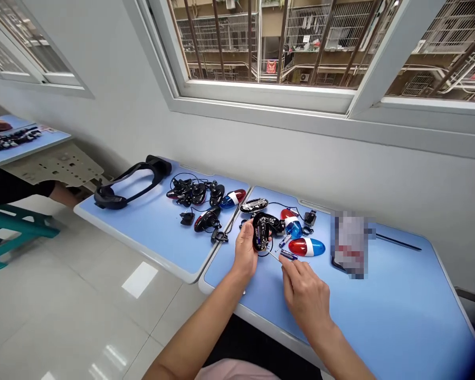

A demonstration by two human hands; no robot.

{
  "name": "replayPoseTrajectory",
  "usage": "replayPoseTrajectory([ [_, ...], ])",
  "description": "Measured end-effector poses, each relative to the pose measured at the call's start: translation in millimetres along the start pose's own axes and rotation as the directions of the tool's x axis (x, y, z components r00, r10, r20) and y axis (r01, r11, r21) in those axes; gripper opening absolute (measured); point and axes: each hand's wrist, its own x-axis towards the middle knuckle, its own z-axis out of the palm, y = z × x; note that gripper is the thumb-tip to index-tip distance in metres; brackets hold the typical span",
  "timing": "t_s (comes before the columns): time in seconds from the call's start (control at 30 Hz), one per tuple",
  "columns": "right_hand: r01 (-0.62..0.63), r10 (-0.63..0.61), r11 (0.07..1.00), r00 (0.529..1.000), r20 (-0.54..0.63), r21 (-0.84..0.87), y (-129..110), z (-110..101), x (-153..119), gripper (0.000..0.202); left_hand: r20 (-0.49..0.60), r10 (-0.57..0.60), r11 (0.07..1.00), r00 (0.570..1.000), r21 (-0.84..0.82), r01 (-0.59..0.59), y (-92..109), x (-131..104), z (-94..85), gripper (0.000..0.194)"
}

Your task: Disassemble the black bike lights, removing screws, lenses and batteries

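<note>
— What's in each hand?
— The left hand (246, 248) holds an open black case (260, 232); the right hand (306, 290) pinches a thin tool (274, 256) near it.
— Which step?
— Working on its insides, I guess. 2 batteries (288, 255) lie just right of the left grip.
— And next?
— That seems to need a still case and a careful tip.

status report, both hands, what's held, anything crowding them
Left hand holding opened black light housing. Right hand gripping thin metal-shafted tool, tip near housing's lower edge. Loose battery, red-white-blue light cover close by right fingers.
</note>
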Motion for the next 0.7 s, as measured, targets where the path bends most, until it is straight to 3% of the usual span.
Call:
replayPoseTrajectory([
  [0.1,0.077,-0.074,0.981,0.997,-0.02,0.177,3,-2,-13,0.024,-0.02,-0.058,0.997,0.998,-0.059,0.056,-1,9,7.0,0.06],
  [0.23,0.25,-0.268,0.92,0.963,0.017,0.302,1,-4,-25,0.022,0.028,-0.151,0.982,0.988,-0.112,0.153,-4,23,22.4,0.059],
  [0.37,0.379,-0.42,0.876,0.903,0.087,0.298,-7,-6,-20,0.017,0.102,-0.244,0.961,0.964,-0.109,0.255,-1,31,28.8,0.059],
  [0.53,0.517,-0.553,0.832,0.801,0.229,0.202,-17,6,-8,0.014,0.139,-0.345,0.93,0.928,-0.081,0.358,11,33,18.0,0.055],
  [0.6,0.512,-0.529,0.849,0.808,0.26,0.133,-18,15,-4,0.012,0.134,-0.371,0.921,0.919,-0.076,0.383,14,32,12.4,0.054],
  [0.7,0.43,-0.416,0.903,0.868,0.271,0.011,-10,23,2,0.012,0.107,-0.422,0.902,0.9,-0.053,0.429,18,29,4.3,0.055],
])
